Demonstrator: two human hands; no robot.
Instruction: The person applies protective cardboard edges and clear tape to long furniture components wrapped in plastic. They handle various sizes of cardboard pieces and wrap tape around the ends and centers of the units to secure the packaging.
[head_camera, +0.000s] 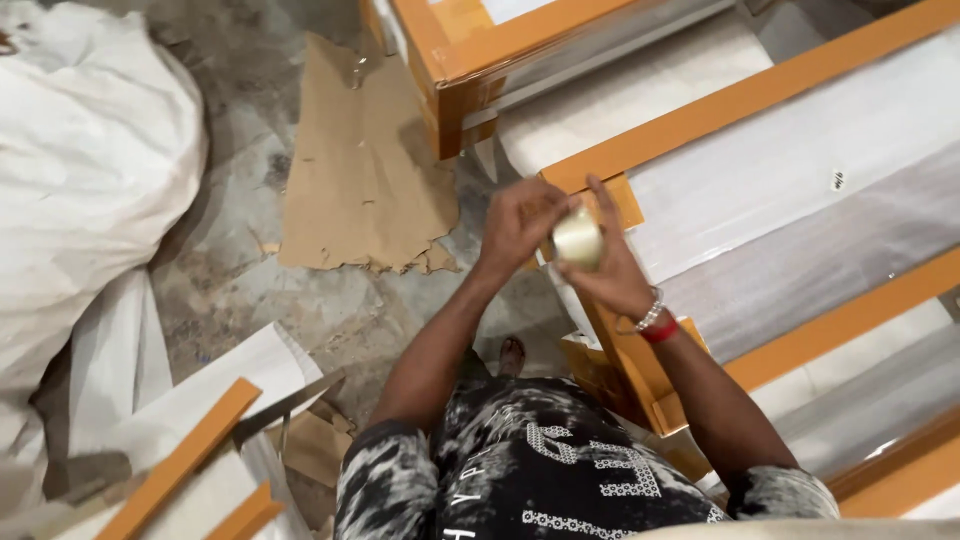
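Closest to the camera is the person's black-and-white patterned shirt (530, 470), from which both bare arms reach forward over the floor. Between the 2 hands sits a roll of clear tape (578, 238), held in the air just above the corner of a large wrapped panel (800, 180). The right hand (610, 270) cradles the roll from below and behind, its fingers (600, 200) curled around it so it stays steady; a beaded bracelet and a red band (655, 322) circle that wrist. The left hand (520, 222) comes in from the other side, fingertips pressed together against the roll's rim, a grip that looks suited to picking at the tape's edge, though the edge itself is too small to make out.

Orange cardboard edging (740, 100) runs along the panel's border and caps the corner (612, 200) directly under the roll, with clear film stretched over the pale surface. A second wrapped panel (470, 50) with the same orange edging lies beyond it. A torn sheet of brown cardboard (360, 170) lies flat on the concrete floor (230, 230). At left, a bulky white sack (80, 160) slumps, and loose orange strips (180, 455) rest on white sheets near the person's side.
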